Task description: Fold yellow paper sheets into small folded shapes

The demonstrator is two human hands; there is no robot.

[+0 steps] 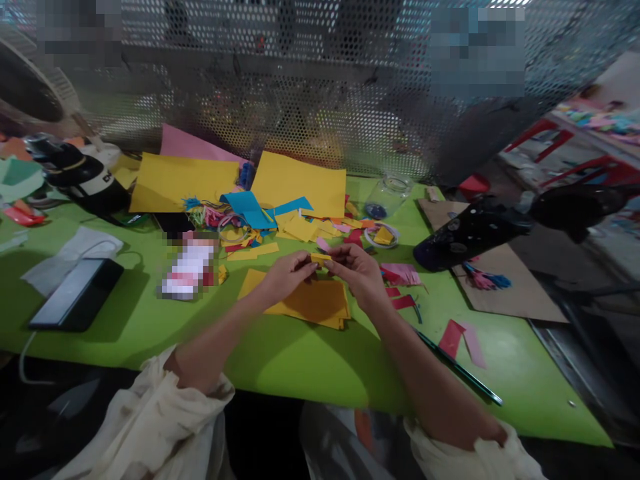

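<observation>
Pinching a small yellow paper [321,259] by opposite ends with left hand [290,273] and right hand [359,271], lengthwise from grip to grip, above stacked sheets [313,304].

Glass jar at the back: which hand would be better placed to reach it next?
Probably the right hand: it is nearer the glass jar than the left hand is. Both hold a small yellow piece, though, so the right would have to let go first.
</observation>
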